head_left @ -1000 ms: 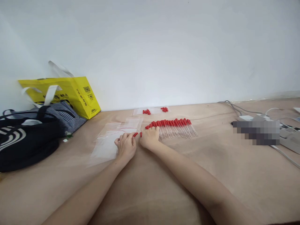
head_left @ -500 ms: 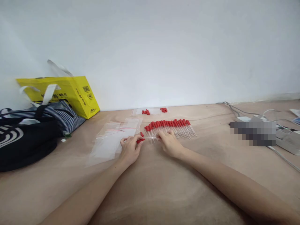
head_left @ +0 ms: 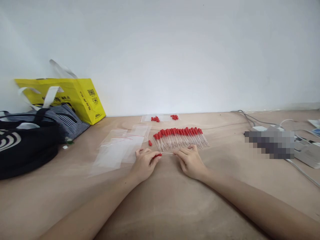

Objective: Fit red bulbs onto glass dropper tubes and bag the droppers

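Between the fingers of my left hand (head_left: 145,163) is a red rubber bulb (head_left: 159,155). My right hand (head_left: 191,162) pinches a thin clear glass dropper tube (head_left: 167,153), held level, its left end at the bulb's mouth. I cannot tell whether the tube is inside the bulb. Just behind my hands lies a row of droppers (head_left: 181,132), red bulbs at the far side and clear tubes pointing toward me. One loose red bulb (head_left: 150,143) rests beyond my left fingers.
Flat clear zip bags (head_left: 110,158) lie left of my hands. Near the wall, more red bulbs (head_left: 155,119) rest on a clear bag (head_left: 163,117). Yellow (head_left: 93,103), striped (head_left: 67,121) and black bags (head_left: 30,153) stand left; cables (head_left: 246,116) and a power strip (head_left: 308,153) lie right.
Both hands have come nearer to me, away from the row. The tube's left end is now at the bulb in my left hand, and the loose bulb lies apart from my fingers.
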Available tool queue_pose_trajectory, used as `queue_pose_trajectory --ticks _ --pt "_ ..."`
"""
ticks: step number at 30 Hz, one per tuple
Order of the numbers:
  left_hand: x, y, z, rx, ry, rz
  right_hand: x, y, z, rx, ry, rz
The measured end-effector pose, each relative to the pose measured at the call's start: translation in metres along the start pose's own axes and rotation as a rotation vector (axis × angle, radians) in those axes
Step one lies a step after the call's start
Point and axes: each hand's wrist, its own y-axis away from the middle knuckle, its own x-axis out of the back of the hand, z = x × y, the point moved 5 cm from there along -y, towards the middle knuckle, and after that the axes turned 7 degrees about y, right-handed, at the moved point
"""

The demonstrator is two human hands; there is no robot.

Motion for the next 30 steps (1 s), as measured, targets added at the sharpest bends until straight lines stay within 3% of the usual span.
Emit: queue_pose_trajectory --ticks 11,20,30 --pt "-0.001 0.0 -0.004 0.084 0.167 0.023 0.002 -0.002 -0.002 0.068 0.063 0.019" --pt "0.0 0.004 0.007 -0.091 0.062 -0.016 0.007 -0.004 -0.001 0.289 0.103 0.032" --pt "0.003 0.006 0.017 -0.187 0.04 0.027 0.006 -0.003 -0.004 0.128 -0.131 0.032"
